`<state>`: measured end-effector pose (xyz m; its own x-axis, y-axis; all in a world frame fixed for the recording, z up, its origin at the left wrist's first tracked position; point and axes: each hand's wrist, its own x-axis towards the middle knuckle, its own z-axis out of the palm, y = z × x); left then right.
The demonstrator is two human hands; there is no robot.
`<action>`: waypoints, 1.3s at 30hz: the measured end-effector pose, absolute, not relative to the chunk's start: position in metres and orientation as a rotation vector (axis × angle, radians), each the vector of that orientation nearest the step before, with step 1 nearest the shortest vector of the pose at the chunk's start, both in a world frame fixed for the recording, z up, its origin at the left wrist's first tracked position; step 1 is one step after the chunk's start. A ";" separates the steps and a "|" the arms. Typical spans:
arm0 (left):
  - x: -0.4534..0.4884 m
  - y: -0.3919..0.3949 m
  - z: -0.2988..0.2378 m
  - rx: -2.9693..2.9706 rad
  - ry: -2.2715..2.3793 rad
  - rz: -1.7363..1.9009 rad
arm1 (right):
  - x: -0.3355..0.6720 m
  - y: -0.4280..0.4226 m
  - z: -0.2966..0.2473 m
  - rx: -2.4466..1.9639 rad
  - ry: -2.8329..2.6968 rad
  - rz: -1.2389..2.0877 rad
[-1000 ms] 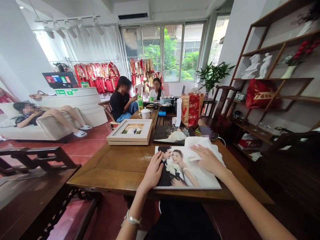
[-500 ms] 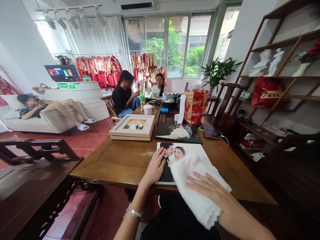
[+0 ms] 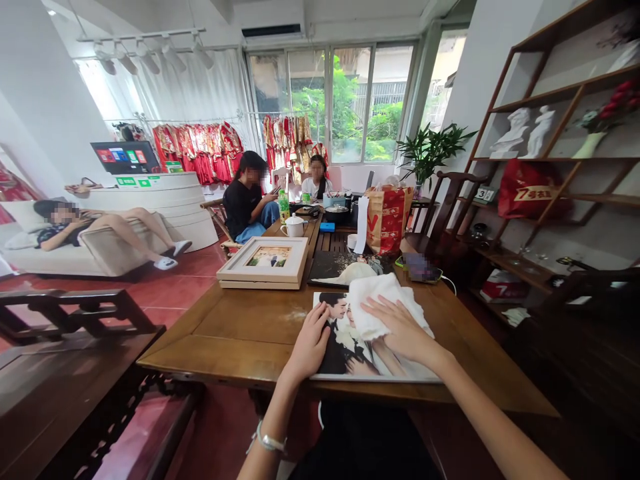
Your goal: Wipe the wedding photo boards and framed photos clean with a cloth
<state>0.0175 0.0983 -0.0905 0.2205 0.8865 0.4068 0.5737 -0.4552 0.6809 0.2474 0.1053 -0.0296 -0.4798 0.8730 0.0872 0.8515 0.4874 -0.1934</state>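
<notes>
Right hand on cloth: The right hand lies palm down, fingers extended, on a crumpled white terry cloth; whether any fold is pinched cannot be told.
Left hand on panel: The left hand rests open along the left edge of a flat, white-bordered rectangular photo panel printed with a couple.
Panel position: Face up on the polished brown wooden desk, at the near side.
Change in cloth: Half a second ago it covered the near right part of the print and overhung the near desk edge; it now lies on the far right part. The left hand has kept its place.
Panel edges: Near edge close to the desk's near edge; far edge just beside a dark rectangular photo panel.
Room on desk: Brown desk top runs left of the print, and a narrower strip runs right of it. Far left, a stack of pale wooden picture frames; far right, a smartphone on a white cable.
Hidden or unclear: Cloth covers the panel's far right corner; the right forearm crosses its right edge. Phone screen blurred. Both forearms are cut off by the near border of view.
</notes>
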 end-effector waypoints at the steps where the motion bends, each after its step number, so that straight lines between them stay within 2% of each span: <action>1: 0.018 0.099 -0.091 2.116 1.357 1.100 | 0.244 0.092 -0.028 -1.443 -2.604 0.196; 4: 0.019 0.099 -0.090 2.109 1.376 1.071 | 0.243 0.038 -0.027 -1.369 -2.680 0.180; 9: 0.019 0.099 -0.089 2.114 1.369 1.059 | 0.266 -0.019 -0.021 -1.521 -2.705 0.219; 12: 0.019 0.100 -0.090 2.122 1.361 1.061 | 0.280 0.001 -0.020 -1.613 -2.664 0.233; 20: 0.018 0.100 -0.092 2.130 1.345 1.076 | 0.283 0.122 -0.041 -1.601 -2.432 0.111; 24: 0.017 0.100 -0.092 2.136 1.335 1.085 | 0.279 0.136 -0.044 -1.620 -2.381 0.112; 35: 0.018 0.102 -0.096 2.119 1.324 1.136 | 0.309 -0.007 -0.048 -1.434 -2.554 0.091; 39: 0.018 0.102 -0.095 2.119 1.339 1.110 | 0.321 0.004 -0.047 -1.368 -2.565 0.234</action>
